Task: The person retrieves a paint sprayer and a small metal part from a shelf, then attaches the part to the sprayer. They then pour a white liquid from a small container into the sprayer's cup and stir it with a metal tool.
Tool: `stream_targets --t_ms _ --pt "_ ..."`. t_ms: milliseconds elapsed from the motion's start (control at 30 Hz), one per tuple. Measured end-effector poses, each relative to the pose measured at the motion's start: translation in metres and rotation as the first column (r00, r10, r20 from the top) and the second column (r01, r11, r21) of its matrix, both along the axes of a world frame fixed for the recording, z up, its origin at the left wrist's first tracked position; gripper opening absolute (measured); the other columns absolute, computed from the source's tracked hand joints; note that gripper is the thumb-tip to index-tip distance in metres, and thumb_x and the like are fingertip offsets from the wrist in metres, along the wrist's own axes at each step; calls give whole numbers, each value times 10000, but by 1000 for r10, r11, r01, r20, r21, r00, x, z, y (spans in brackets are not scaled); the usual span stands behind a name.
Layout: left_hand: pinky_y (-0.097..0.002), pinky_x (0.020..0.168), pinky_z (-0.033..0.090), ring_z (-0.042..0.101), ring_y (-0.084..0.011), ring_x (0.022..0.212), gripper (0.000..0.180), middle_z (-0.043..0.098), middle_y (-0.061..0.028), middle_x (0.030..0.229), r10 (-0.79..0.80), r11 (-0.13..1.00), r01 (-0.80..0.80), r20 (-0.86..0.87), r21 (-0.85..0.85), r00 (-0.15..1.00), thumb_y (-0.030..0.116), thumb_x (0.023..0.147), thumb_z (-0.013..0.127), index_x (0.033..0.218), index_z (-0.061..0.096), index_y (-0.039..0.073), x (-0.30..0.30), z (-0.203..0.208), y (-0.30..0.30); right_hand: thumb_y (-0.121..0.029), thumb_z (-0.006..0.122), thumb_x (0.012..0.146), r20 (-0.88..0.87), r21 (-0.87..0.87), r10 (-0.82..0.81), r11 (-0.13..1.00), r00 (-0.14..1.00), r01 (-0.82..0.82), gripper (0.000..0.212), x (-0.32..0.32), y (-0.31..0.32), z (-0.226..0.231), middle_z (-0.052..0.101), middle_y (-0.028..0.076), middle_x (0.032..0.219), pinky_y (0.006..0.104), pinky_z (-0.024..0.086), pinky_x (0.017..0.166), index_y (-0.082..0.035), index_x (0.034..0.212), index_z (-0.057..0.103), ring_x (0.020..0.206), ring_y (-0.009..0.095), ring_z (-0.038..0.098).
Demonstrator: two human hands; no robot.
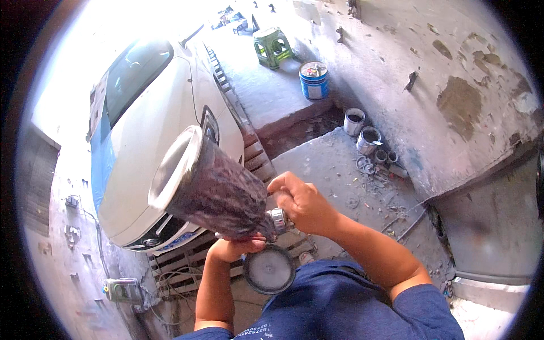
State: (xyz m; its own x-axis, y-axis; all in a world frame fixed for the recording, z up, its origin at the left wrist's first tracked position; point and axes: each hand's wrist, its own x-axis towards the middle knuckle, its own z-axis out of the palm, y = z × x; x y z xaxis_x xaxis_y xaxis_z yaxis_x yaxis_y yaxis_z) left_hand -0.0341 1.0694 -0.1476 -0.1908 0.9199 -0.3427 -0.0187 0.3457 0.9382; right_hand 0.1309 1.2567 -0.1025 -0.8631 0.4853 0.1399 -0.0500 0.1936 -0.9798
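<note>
A large paint-stained cup tilts in front of me, its pale-rimmed mouth facing up and left. It tapers to a metal fitting, like the cup of a paint spray gun; most of the gun's body is hidden. My left hand is closed under the narrow end, its fingers partly covered by the cup. Beside that hand is a round grey disc with a dark rim, like a lid. My right hand has curled fingers at the fitting, closed on the spray gun's narrow end.
Ahead on the left stands a white car with blue sheeting along its side. Slatted grating runs beside it. Along the right wall are a green stool, a blue bucket and paint cans. A hose crosses the floor.
</note>
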Motion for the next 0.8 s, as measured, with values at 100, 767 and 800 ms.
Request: stream_targets --t_ms 100,767,800 --pt "-295 810 424 549 -124 889 376 621 -7 947 -42 998 41 -16 -56 999 101 675 717 1036 637 36 -5 2 -1 -249 572 918 -31 -34 67 997 997 -68 275 4 3 0 626 143 846 322 490 690 -18 1066 575 765 206 618" --pt "-297 792 444 556 -104 869 364 632 0 926 46 996 -50 59 73 997 120 739 699 1088 636 40 1 14 5 -405 623 884 -296 418 143 908 944 -6 449 -1 0 1 640 139 752 328 501 636 4 1057 557 727 222 648" --pt "-310 796 444 560 -121 875 384 634 -9 930 44 997 -46 37 56 998 143 713 704 1078 641 42 1 17 5 -420 617 884 -294 455 134 890 946 15 457 -2 0 2 639 151 733 327 498 627 5 1043 559 722 238 653"
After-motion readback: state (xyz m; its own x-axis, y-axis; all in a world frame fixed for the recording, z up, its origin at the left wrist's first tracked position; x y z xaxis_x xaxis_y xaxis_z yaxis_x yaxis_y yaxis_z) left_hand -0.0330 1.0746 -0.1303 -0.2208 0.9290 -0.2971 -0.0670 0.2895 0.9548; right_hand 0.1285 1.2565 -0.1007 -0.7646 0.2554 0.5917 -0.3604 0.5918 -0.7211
